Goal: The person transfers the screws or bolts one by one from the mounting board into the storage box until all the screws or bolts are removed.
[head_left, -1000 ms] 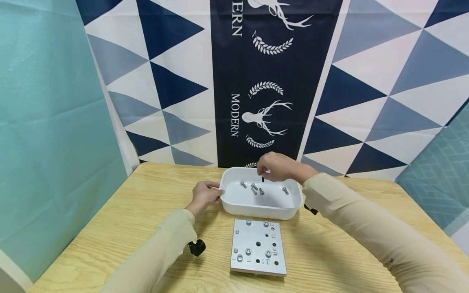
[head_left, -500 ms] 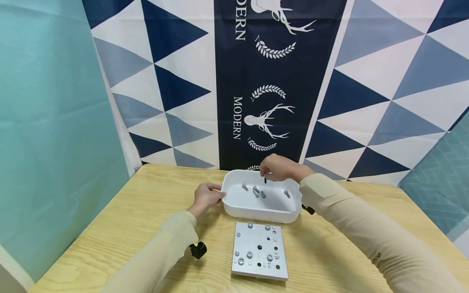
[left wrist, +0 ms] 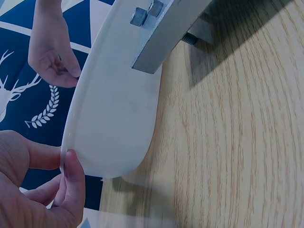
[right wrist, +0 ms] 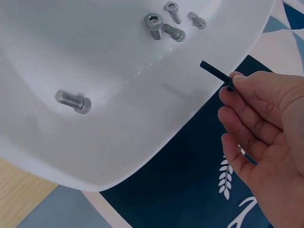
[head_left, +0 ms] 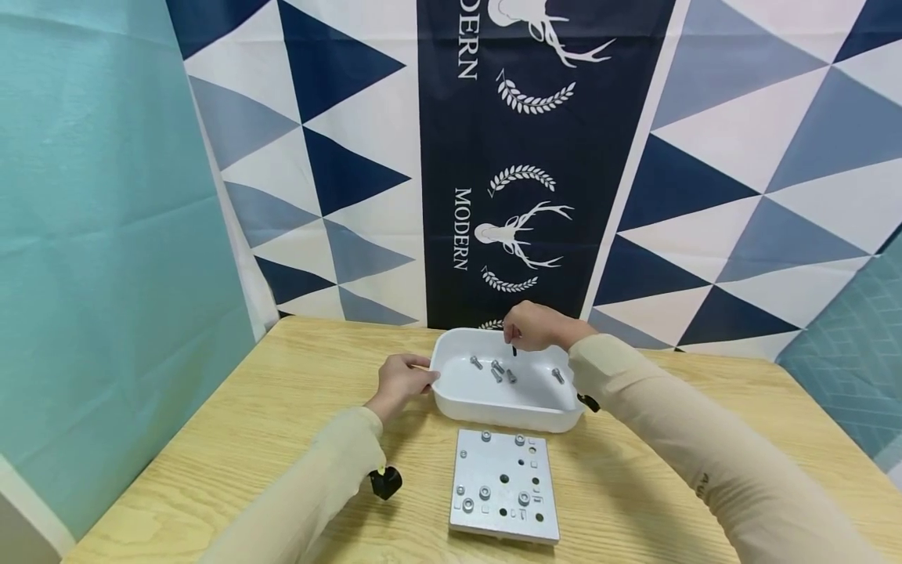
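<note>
My left hand [head_left: 403,376] pinches the left end of a white plastic tray [head_left: 507,417] between thumb and fingers. In the left wrist view, that hand [left wrist: 45,183] holds the tray's rim from both sides. Over the tray's far side, my right hand [head_left: 533,325] holds a small black screw [head_left: 514,352]. The right wrist view shows this screw pinched by its head between thumb and index finger, its threaded shank pointing out over the tray. Several silver socket-head screws lie inside the tray, one of them [right wrist: 73,102] apart from the cluster.
In front of the tray sits a silver metal plate [head_left: 493,470] with holes and several screws in it, slightly raised off the wooden table [head_left: 282,446]. A patterned cloth [head_left: 373,290] hangs directly behind the table, with a teal sheet [head_left: 106,235] at the left.
The head view has shifted slightly, so the scene sits a little lower and further right. Both hands keep their grips, with almost no movement relative to the tray.
</note>
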`<state>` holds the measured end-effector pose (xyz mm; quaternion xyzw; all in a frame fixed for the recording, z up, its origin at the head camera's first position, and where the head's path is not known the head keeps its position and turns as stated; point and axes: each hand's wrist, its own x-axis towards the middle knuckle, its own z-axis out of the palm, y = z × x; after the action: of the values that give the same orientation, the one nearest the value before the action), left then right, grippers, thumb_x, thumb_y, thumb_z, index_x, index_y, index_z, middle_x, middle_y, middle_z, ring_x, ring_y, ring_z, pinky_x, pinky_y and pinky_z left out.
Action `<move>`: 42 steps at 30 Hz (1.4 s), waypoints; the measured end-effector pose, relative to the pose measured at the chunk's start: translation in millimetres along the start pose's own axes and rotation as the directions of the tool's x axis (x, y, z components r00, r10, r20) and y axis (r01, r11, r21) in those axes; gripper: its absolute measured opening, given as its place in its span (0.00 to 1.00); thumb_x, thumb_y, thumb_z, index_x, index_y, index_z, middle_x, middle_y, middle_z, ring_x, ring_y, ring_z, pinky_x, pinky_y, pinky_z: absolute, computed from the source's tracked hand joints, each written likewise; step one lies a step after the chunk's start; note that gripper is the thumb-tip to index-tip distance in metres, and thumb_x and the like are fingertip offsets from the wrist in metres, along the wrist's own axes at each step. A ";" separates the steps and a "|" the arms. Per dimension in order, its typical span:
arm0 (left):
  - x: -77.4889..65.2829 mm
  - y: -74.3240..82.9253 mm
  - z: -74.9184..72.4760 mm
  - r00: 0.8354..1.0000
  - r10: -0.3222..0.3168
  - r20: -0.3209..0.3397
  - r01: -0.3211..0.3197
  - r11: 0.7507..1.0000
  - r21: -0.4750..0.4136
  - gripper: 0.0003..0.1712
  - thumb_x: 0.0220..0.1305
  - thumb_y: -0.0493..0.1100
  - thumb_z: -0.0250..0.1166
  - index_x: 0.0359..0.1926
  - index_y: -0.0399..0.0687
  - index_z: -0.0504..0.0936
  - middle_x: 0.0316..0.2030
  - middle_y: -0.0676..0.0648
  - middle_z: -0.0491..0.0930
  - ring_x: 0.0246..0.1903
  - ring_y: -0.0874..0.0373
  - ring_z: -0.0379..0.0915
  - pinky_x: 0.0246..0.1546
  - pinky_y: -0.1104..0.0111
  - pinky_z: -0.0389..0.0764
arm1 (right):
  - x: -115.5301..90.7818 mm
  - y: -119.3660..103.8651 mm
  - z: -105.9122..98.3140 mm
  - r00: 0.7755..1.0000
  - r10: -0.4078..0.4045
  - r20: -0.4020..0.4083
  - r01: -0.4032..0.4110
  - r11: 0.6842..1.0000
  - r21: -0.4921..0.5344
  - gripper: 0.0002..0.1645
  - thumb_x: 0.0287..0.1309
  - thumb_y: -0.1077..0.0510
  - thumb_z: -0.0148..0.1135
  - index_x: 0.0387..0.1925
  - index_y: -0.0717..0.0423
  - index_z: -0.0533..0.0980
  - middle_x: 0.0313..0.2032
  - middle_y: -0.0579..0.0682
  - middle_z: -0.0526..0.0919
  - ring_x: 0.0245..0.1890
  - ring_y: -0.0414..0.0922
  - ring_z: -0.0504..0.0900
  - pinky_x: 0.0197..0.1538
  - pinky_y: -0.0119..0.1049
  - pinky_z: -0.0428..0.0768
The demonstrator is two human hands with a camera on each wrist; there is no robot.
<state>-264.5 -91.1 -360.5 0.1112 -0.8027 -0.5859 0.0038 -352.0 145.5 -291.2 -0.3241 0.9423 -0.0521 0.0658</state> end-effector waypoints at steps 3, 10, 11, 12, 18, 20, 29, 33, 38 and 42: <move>-0.2 -0.4 -0.4 1.000 -0.004 0.002 0.004 1.000 0.004 0.13 0.56 0.33 0.69 0.44 0.33 0.84 0.37 0.38 0.84 0.26 0.59 0.82 0.33 0.70 0.88 | 4.7 2.4 4.7 1.000 0.006 -0.003 -0.006 1.000 -0.008 0.11 0.55 0.69 0.58 0.36 0.59 0.85 0.36 0.51 0.87 0.32 0.42 0.80 0.41 0.35 0.85; 2.3 -2.4 1.0 1.000 -0.021 0.000 0.021 1.000 -0.011 0.15 0.57 0.33 0.69 0.47 0.34 0.84 0.39 0.37 0.84 0.29 0.58 0.83 0.41 0.64 0.89 | 10.1 4.4 12.4 0.999 0.034 0.013 -0.034 0.999 -0.019 0.11 0.57 0.68 0.58 0.37 0.58 0.84 0.37 0.51 0.87 0.34 0.43 0.80 0.42 0.37 0.85; 2.8 -2.9 1.0 1.000 -0.015 0.000 0.015 1.000 -0.007 0.16 0.57 0.33 0.69 0.47 0.33 0.84 0.38 0.37 0.84 0.29 0.57 0.83 0.41 0.64 0.89 | 10.4 4.5 13.1 0.999 0.043 0.019 -0.043 0.999 -0.021 0.11 0.57 0.68 0.58 0.37 0.58 0.84 0.37 0.51 0.87 0.33 0.43 0.80 0.42 0.36 0.85; 3.0 -2.9 0.8 1.000 -0.015 -0.001 0.015 1.000 -0.009 0.16 0.57 0.33 0.69 0.47 0.33 0.84 0.38 0.37 0.83 0.29 0.57 0.83 0.41 0.64 0.89 | 10.6 4.8 13.8 0.998 0.051 0.025 -0.051 0.998 -0.027 0.11 0.57 0.68 0.58 0.37 0.58 0.84 0.37 0.50 0.86 0.33 0.43 0.79 0.42 0.36 0.85; 1.5 -1.2 -0.3 1.000 -0.013 0.001 0.013 1.000 0.000 0.16 0.57 0.34 0.70 0.48 0.34 0.83 0.39 0.37 0.84 0.30 0.55 0.84 0.41 0.63 0.89 | 9.3 6.3 16.2 0.993 0.102 0.062 -0.098 0.993 -0.063 0.11 0.59 0.68 0.57 0.39 0.57 0.84 0.39 0.51 0.86 0.34 0.43 0.78 0.43 0.36 0.84; 1.4 -1.2 -0.6 1.000 -0.008 0.003 0.007 1.000 0.007 0.16 0.57 0.34 0.70 0.48 0.34 0.83 0.39 0.37 0.85 0.30 0.55 0.84 0.40 0.64 0.89 | 8.3 6.3 16.6 0.992 0.104 0.068 -0.099 0.992 -0.077 0.13 0.60 0.67 0.57 0.42 0.57 0.84 0.42 0.52 0.86 0.36 0.44 0.79 0.46 0.38 0.85; 2.6 -1.7 -1.3 1.000 -0.003 0.009 0.003 1.000 0.014 0.16 0.57 0.34 0.69 0.48 0.34 0.83 0.36 0.38 0.86 0.30 0.53 0.85 0.39 0.64 0.89 | -6.6 -0.8 16.8 0.999 0.015 0.042 -0.013 0.999 -0.043 0.15 0.59 0.66 0.60 0.47 0.57 0.83 0.46 0.54 0.87 0.44 0.46 0.83 0.52 0.42 0.86; 2.6 -0.2 -1.3 1.000 -0.003 0.008 0.003 1.000 0.020 0.16 0.57 0.35 0.70 0.47 0.35 0.84 0.35 0.39 0.85 0.29 0.54 0.84 0.38 0.64 0.89 | -19.5 -9.5 19.6 0.997 -0.069 -0.032 0.068 0.997 -0.038 0.12 0.57 0.65 0.64 0.43 0.55 0.84 0.42 0.51 0.88 0.43 0.46 0.84 0.51 0.43 0.86; 3.0 0.4 -0.2 1.000 -0.007 0.007 0.007 1.000 0.016 0.15 0.57 0.35 0.70 0.47 0.35 0.84 0.35 0.39 0.84 0.29 0.54 0.84 0.39 0.63 0.89 | -39.2 -25.5 24.8 0.978 -0.172 -0.115 0.170 0.985 -0.025 0.11 0.56 0.64 0.67 0.42 0.55 0.85 0.42 0.52 0.89 0.43 0.46 0.85 0.51 0.43 0.86; 2.6 -1.2 0.1 1.000 0.004 0.006 -0.004 1.000 0.016 0.15 0.57 0.34 0.70 0.46 0.35 0.84 0.34 0.39 0.84 0.30 0.53 0.85 0.38 0.63 0.89 | -52.7 -39.0 29.6 0.954 -0.254 -0.160 0.247 0.967 -0.063 0.11 0.55 0.64 0.69 0.42 0.55 0.85 0.41 0.50 0.89 0.43 0.45 0.86 0.50 0.40 0.86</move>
<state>-266.8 -91.9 -362.0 0.1078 -0.8076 -0.5798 0.0020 -282.6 145.8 -310.0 -0.4366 0.8967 -0.0668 -0.0275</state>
